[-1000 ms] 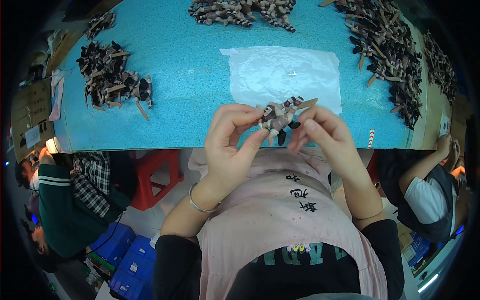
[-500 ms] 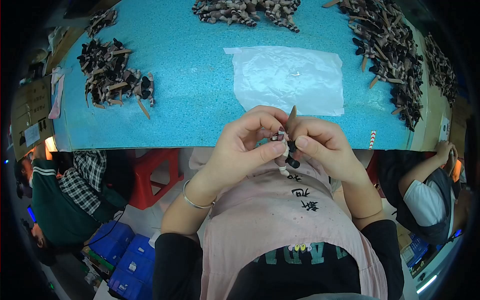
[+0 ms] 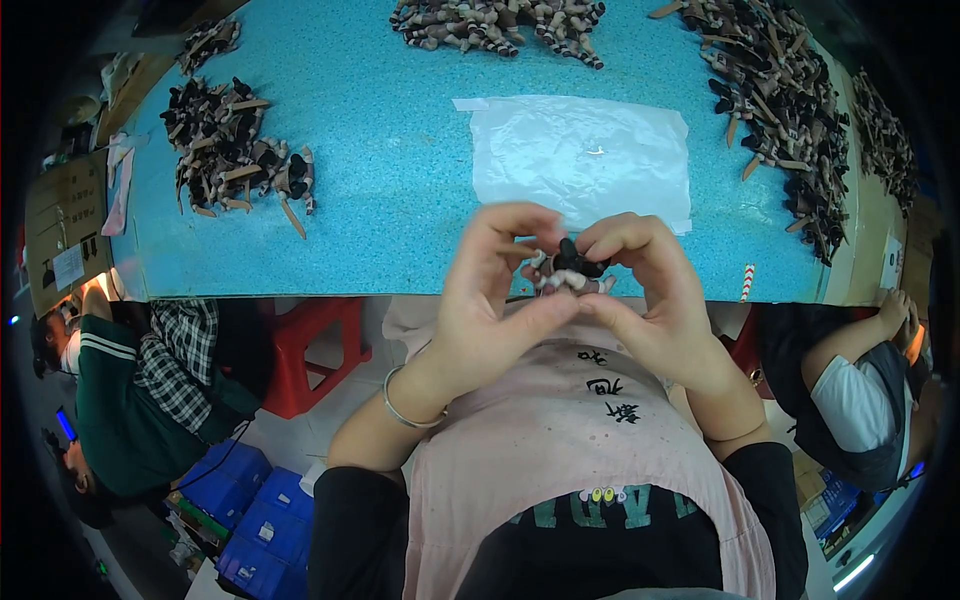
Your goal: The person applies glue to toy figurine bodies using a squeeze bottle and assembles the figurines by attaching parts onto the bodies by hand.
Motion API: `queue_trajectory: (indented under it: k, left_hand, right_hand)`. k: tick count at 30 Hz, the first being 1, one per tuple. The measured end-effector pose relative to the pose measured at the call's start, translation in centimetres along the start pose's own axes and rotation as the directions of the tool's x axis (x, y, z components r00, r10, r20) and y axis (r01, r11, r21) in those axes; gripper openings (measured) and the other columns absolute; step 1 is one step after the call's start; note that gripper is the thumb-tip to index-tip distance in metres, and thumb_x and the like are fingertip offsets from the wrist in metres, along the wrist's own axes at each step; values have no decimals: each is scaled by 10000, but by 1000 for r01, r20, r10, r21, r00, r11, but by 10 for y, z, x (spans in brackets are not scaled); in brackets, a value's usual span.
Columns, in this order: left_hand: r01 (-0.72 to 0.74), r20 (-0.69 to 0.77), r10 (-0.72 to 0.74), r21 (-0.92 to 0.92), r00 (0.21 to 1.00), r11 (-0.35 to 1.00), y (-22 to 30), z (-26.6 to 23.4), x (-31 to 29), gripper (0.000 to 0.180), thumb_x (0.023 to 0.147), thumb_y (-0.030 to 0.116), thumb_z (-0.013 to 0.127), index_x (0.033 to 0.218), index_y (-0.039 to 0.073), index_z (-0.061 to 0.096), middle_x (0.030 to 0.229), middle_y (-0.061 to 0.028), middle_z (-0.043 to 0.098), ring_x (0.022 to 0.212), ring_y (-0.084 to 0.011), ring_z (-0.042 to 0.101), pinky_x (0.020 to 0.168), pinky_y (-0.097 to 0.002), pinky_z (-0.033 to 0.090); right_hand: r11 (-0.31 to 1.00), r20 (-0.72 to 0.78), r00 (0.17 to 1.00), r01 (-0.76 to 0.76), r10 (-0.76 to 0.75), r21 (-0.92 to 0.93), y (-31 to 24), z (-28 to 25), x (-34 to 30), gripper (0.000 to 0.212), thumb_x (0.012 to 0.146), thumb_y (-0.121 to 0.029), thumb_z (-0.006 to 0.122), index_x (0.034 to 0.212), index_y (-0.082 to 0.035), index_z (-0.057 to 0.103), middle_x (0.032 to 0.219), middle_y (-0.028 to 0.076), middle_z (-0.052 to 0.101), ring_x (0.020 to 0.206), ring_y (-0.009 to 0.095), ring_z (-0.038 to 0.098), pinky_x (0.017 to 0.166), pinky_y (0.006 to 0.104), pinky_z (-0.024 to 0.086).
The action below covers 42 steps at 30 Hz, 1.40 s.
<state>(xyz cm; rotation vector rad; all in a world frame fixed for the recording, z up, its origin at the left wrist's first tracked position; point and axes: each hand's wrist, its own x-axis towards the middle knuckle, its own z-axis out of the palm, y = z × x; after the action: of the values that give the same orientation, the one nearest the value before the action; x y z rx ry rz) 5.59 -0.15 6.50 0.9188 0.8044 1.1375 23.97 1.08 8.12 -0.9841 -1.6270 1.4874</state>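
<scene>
Left grip and right grip pinch a small figure between them; probably light, fairly stiff, best held by its torso.

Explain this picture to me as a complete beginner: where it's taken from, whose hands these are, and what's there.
There is no machine here, just a person's bare left hand and bare right hand. The picture comes from a wide fisheye camera worn on that person's head, looking down, so straight edges bend near the rim. Between the fingers of both hands is a small grey, cream and black figurine, partly hidden. On the speckled blue tabletop lie a wrinkled, whitish translucent sheet and heaps of similar little figures: one left, one far middle, one right.
</scene>
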Motion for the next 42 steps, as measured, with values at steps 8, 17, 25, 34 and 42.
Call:
queue_trajectory:
  k: [8, 17, 25, 34, 42]
  left_hand:
    - [77, 224, -91, 70, 970, 995, 5, -16, 3, 431, 748, 216, 768, 1112, 43, 615, 1339, -144, 409, 1267, -262, 406, 1044, -374, 342]
    - [-133, 225, 97, 153, 969, 979, -5, -11, 1, 383, 738, 180, 782, 1055, 38, 620, 1250, -143, 492, 1250, -271, 429, 1061, -407, 316]
    - [-83, 197, 59, 116, 979, 990, 2, -9, 5, 357, 748, 174, 770, 1033, 26, 616, 1201, -124, 517, 1217, -266, 445, 1066, -413, 308]
    - [-212, 116, 180, 424, 977, 880, 15, -39, 5, 340, 727, 145, 776, 1020, 47, 635, 1200, -111, 512, 1249, -291, 409, 1017, -413, 356]
    - [-174, -103, 773, 948, 626, 267, 94, -136, 17, 323, 709, 122, 780, 996, 61, 646, 1137, -123, 536, 1146, -314, 478, 928, -409, 410]
  right_hand:
    - [998, -73, 995, 69, -70, -13, -6, 5, -1, 530, 799, -18, 667, 1280, -18, 444, 1106, 121, 565, 985, 208, 558, 821, 317, 450]
    - [983, -62, 990, 115, -125, -143, -10, 6, 1, 348, 784, -25, 659, 1123, -17, 584, 971, 119, 586, 842, 237, 570, 735, 317, 464]
    - [987, -92, 987, 121, -131, -104, -8, 6, 3, 310, 785, -31, 670, 1088, -7, 607, 920, 110, 592, 811, 229, 570, 716, 312, 462]
    - [987, -234, 959, 144, -158, -76, 17, 35, 11, 402, 805, -13, 632, 1187, 22, 512, 1050, 130, 585, 869, 213, 578, 800, 328, 458]
    - [982, -88, 992, 76, -92, -171, 55, 53, -2, 212, 823, 36, 576, 1033, 14, 578, 890, 137, 622, 766, 240, 611, 697, 340, 478]
